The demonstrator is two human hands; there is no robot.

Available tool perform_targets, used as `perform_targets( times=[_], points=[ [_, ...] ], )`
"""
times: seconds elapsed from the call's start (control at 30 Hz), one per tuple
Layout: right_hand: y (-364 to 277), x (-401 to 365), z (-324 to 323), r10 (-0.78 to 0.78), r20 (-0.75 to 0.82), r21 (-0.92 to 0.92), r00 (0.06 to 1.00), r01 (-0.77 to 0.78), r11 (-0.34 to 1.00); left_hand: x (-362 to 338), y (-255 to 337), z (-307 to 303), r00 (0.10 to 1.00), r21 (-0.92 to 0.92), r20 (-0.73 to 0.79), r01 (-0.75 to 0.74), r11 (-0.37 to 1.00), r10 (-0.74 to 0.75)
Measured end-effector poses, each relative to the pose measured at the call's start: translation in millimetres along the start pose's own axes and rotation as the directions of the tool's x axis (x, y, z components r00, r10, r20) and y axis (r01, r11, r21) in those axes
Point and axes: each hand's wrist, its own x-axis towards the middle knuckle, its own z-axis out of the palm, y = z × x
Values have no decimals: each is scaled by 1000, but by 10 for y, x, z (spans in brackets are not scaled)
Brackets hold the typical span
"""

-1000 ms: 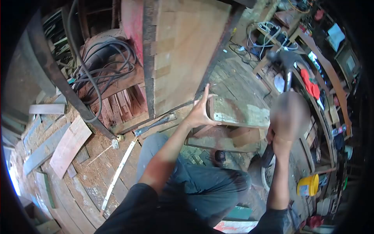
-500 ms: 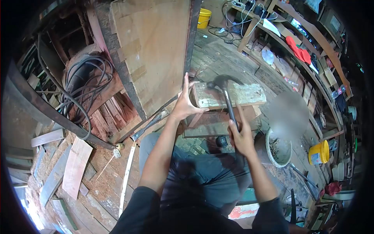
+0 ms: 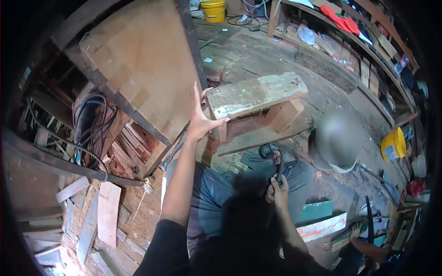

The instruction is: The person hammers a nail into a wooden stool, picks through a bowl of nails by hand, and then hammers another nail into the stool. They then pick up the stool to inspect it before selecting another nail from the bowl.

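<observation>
Gripping a dark-handled hammer (image 3: 279, 169) low over the lap, the person's right hand (image 3: 276, 191) is closed tight round the lower end of the handle. The hammer's head points away over the grey trousers (image 3: 216, 193), close to a small dark round object (image 3: 266, 151), and the two are hard to separate. Off to the lower right, another person's hand (image 3: 354, 231) rests by a dark curved tool (image 3: 368, 221). Further out, the left hand (image 3: 202, 120) is spread. Its fingers stretch up along the dark edge of a large pale plywood panel (image 3: 142, 69) that leans tilted. Its thumb reaches across to the near end of a low weathered wooden stool with a pale, paint-flecked top plank (image 3: 255, 94), just beside the panel. By the look of it, this is a pause between hammer blows, with the left hand steadying the spot where panel and stool meet. The next blow would call for raising the hammer to that corner and landing it clear of the spread fingers. Left of the panel lies a coil of black cable (image 3: 90, 124) over stacked wood offcuts. Beyond, across the plank floor (image 3: 276, 50), stand a yellow plastic bucket (image 3: 393, 145) and a second yellow bucket (image 3: 214, 9) near cluttered shelves (image 3: 368, 55).
</observation>
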Motion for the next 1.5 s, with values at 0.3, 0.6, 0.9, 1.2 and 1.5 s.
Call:
perform_targets(
  times=[0.3,0.6,0.9,1.2,1.5],
  points=[
    [206,64,-22,-45,99,-61,994,51,997,172,300,-305,987,479,57,-160,863,151],
    [265,87,-23,-126,105,12,986,125,992,396,648,-354,967,624,254,-182,760,22],
    [246,66,14,-118,75,22,990,116,993,515,804,-34,877,666,480,-336,666,-37],
    [219,52,32,-29,34,-32,999,30,999,485,625,-61,887,617,456,-254,745,-76],
    [279,71,5,-87,61,9,994,87,996,356,585,-327,913,520,406,-194,832,-41]
  ],
)
